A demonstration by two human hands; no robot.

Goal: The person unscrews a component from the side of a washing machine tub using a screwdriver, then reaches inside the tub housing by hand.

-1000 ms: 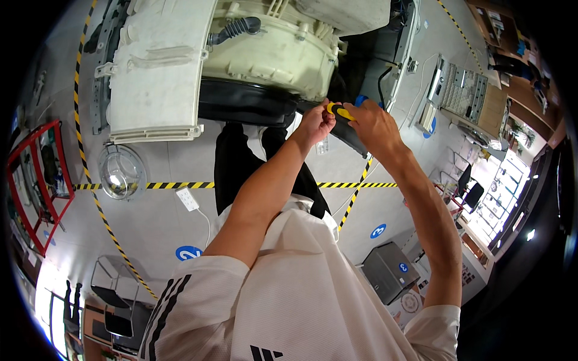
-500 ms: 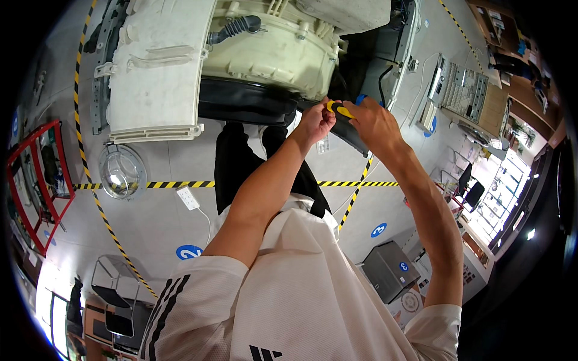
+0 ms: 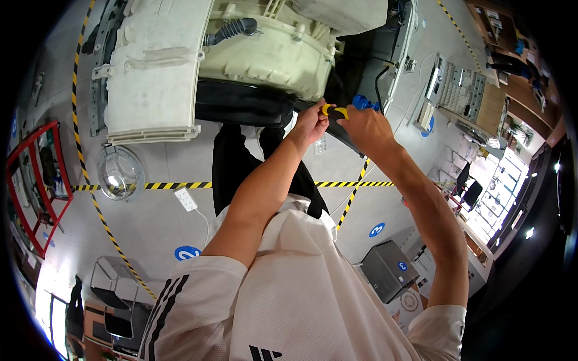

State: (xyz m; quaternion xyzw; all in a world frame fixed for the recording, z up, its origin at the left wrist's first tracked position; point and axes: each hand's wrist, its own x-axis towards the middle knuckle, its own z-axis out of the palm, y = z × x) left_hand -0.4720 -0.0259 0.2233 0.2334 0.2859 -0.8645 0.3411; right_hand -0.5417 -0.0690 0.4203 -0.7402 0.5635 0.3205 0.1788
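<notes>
A white washing-machine tub (image 3: 265, 63) fills the top middle, with a black rounded part (image 3: 244, 103) along its lower edge. My left hand (image 3: 311, 122) is closed, fingers pinched together close to the tub's lower right edge; whatever is in them is hidden. Against its fingertips lies the yellow end of a yellow-and-black tool handle (image 3: 334, 112), perhaps a screwdriver. My right hand (image 3: 370, 129) is wrapped round the other end of this handle. Just beyond its knuckles shows a blue, rounded, ridged part (image 3: 365, 103); I cannot tell whether the hand touches it. The tool's tip is out of sight.
A white panel-like housing (image 3: 153, 72) stands left of the tub, a grey ribbed hose (image 3: 232, 30) above. The machine's metal side (image 3: 400, 60) bounds the right. On the floor lie a round glass door (image 3: 120, 173) and a power strip (image 3: 185, 199). A red frame (image 3: 39, 186) stands far left.
My right hand has turned slightly and shifted a little down, showing more of the blue part. The handle has tilted flatter. My left hand stays nearly in place.
</notes>
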